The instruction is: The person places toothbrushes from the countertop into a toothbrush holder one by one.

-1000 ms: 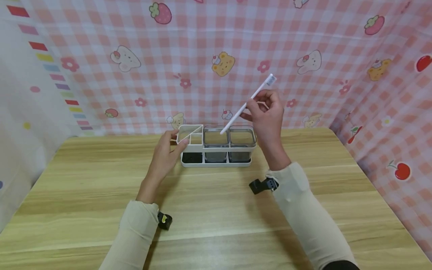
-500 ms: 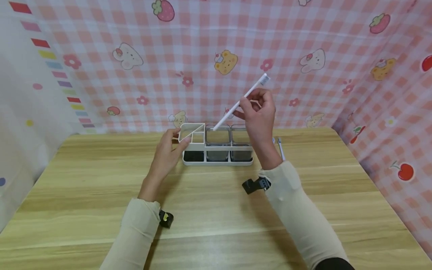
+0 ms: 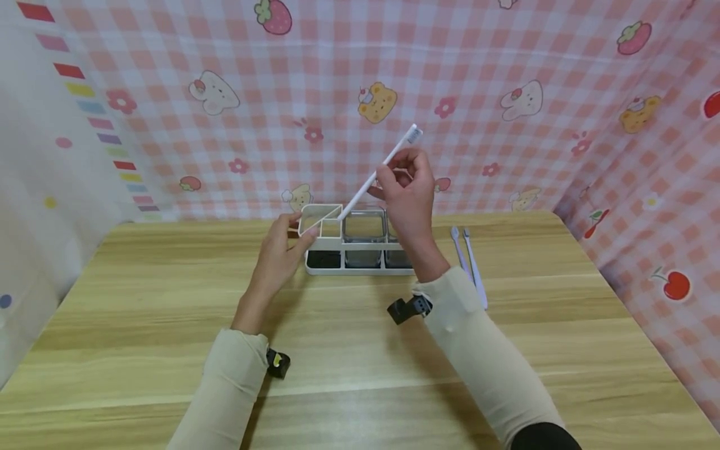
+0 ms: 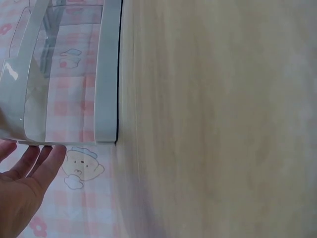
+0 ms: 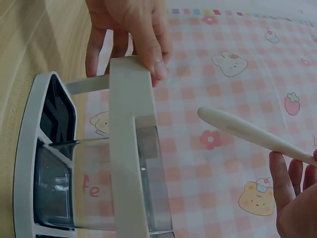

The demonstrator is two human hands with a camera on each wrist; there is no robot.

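Observation:
In the head view a white toothbrush [image 3: 361,192] slants across, pinched by my right hand [image 3: 413,203] between thumb and fingers. Its head points up and right; the handle's end is over the divided left section of a white toothbrush holder [image 3: 371,246]. The right wrist view has the rounded end of the toothbrush [image 5: 237,126] apart from the holder's upper frame [image 5: 131,94]. My left hand [image 3: 274,259] grips the holder's left end, thumb on the front rim and fingers round the side. Two clear cups [image 3: 363,240] sit in the holder, the right one partly behind my right hand.
Two more toothbrushes [image 3: 475,270], pale bluish, lie on the wooden table [image 3: 337,375] to the right of the holder, partly behind my right sleeve. A pink checked cloth [image 3: 315,75] hangs directly behind the holder.
My right hand has moved left with the toothbrush, from above the middle cup to the divided section. The two toothbrushes on the table have come into view. My left hand stays on the holder.

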